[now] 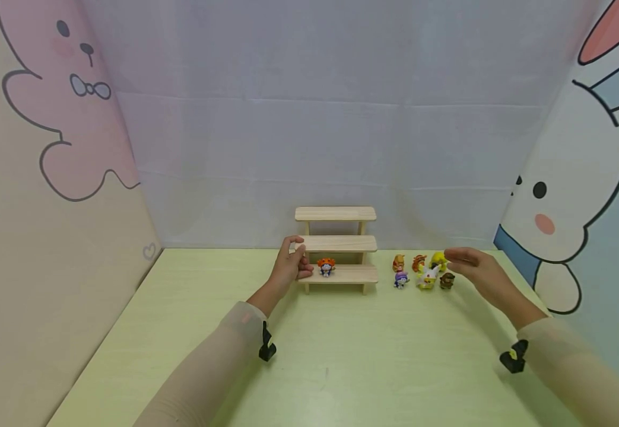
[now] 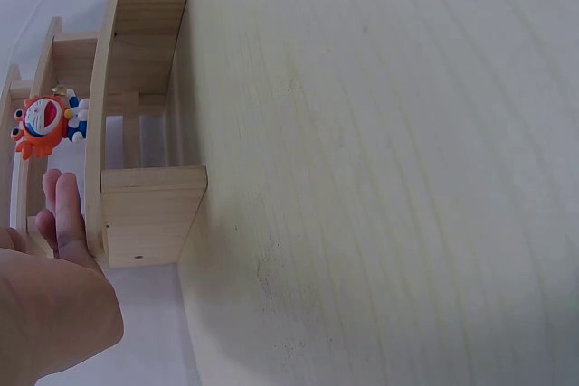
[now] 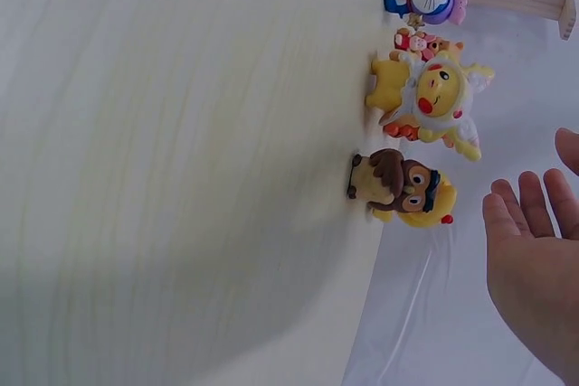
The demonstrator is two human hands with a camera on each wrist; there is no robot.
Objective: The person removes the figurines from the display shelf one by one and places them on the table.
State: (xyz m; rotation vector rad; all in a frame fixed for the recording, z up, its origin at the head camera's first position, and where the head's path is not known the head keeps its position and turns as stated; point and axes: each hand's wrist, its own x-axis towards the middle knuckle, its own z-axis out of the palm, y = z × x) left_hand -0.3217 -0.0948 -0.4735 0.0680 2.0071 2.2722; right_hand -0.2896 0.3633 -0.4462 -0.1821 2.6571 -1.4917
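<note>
A small figurine with an orange crab-like hood (image 1: 326,267) stands on the lowest step of a three-tier wooden shelf (image 1: 348,274). Beside it, at the shelf's left end, is my left hand (image 1: 290,264), its fingertips right at the step's edge and nothing held. In the left wrist view those fingers (image 2: 69,210) point toward the hooded figurine (image 2: 43,126). To the right, my right hand (image 1: 477,270) hovers with relaxed fingers close to a group of figurines. Nearest to it are the yellow figurine (image 1: 438,261) and the brown owl (image 3: 384,180).
Right of the shelf also stand a white-and-yellow figurine with long ears (image 1: 427,277), a purple-hooded one (image 1: 400,280), an orange-brown one (image 1: 398,263) and an orange striped one (image 1: 419,263). The pale table (image 1: 341,356) meets a cloth backdrop (image 1: 224,148) behind the shelf.
</note>
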